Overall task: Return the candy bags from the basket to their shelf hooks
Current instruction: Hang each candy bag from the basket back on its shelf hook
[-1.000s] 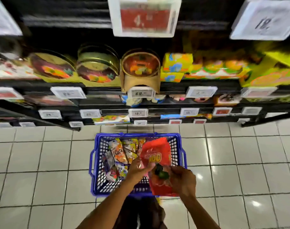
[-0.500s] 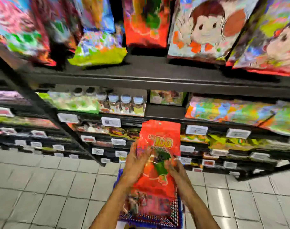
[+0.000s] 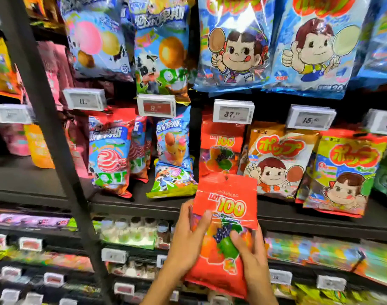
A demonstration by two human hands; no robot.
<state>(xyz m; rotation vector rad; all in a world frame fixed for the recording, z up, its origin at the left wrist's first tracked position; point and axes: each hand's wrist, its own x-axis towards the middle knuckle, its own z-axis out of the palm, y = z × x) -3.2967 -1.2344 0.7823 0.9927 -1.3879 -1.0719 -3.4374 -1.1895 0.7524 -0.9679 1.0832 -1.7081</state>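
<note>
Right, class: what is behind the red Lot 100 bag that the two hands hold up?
Behind its top edge hangs a matching red bag under the 37 price tag; the black shelf edge passes behind it. The held bag hides the goods below that shelf.

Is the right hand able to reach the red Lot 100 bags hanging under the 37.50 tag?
Probably yes. The hanging Lot 100 bags sit just above the right hand, with only the red bag it and the left hand grip in between; nothing else blocks the way.
</note>
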